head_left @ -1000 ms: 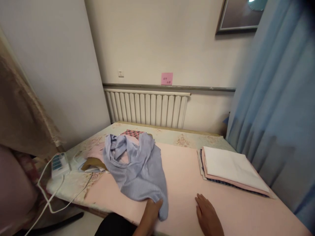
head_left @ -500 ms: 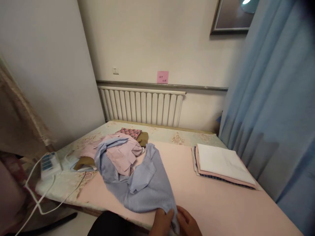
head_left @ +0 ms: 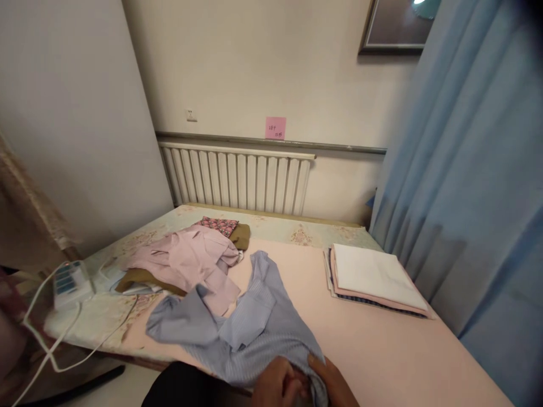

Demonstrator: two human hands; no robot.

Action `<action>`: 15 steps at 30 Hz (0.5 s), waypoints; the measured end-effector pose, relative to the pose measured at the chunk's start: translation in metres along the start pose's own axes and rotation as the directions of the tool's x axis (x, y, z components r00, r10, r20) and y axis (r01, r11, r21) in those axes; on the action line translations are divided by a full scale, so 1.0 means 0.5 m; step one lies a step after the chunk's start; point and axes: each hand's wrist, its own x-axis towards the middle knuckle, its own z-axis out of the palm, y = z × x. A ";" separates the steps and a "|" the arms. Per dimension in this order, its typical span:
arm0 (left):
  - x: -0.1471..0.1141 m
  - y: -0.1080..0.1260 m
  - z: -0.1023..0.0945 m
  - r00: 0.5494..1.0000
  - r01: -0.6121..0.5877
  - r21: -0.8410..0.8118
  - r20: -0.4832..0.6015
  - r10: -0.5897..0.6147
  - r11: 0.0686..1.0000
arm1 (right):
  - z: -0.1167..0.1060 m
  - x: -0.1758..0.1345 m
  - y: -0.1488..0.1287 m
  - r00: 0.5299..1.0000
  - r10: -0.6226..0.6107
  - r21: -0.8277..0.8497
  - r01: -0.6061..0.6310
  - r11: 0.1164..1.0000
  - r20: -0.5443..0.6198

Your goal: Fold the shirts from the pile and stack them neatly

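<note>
A light blue, finely striped shirt [head_left: 271, 333] lies crumpled across the front of the pink-covered table, one end drawn to my hands at the bottom edge. My left hand [head_left: 278, 384] is closed with curled fingers at the opening of that end, its fingertips partly hidden. On the other side my right hand [head_left: 333, 381] grips the shirt's edge, thumb side up. Behind the shirt, and partly under it, a pale pink garment [head_left: 190, 254] rests in a loose heap.
Olive cloth [head_left: 241, 236] and red patterned fabric [head_left: 218, 225] stick out from the heap. Folded cloths [head_left: 373, 277] are stacked at the right. A power strip [head_left: 72, 285] with white cables sits at the left edge. A blue curtain [head_left: 458, 198] hangs on the right.
The shirt has been pulled toward me and to the right; its left part has slid off the pink garment. My hands have shifted slightly right, and the shirt's end has opened between them.
</note>
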 end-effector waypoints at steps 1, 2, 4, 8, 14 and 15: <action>-0.003 -0.017 -0.006 0.991 -0.090 0.129 -0.083 0.101 0.988 | 0.000 -0.002 -0.007 1.000 0.007 0.017 -0.006 1.000 -0.009; -0.005 -0.038 -0.009 0.968 -0.130 0.265 -0.176 0.180 0.956 | -0.001 -0.003 -0.012 1.000 0.015 0.035 -0.014 0.999 -0.011; -0.008 -0.081 -0.009 0.910 -0.149 0.460 -0.282 0.303 0.875 | 0.000 -0.005 -0.021 1.000 0.028 0.079 -0.027 0.996 -0.001; -0.001 -0.125 -0.006 0.886 -0.110 0.641 -0.283 0.367 0.760 | 0.006 -0.007 -0.034 0.999 0.043 0.198 -0.045 0.979 0.015; 0.015 -0.109 -0.030 0.952 0.112 0.674 -0.283 0.115 0.730 | -0.005 -0.007 -0.048 1.000 0.027 0.223 -0.029 0.974 0.015; 0.014 -0.110 -0.035 0.957 0.109 0.674 -0.269 0.106 0.731 | -0.011 -0.006 -0.048 1.000 0.024 0.228 -0.024 0.973 0.004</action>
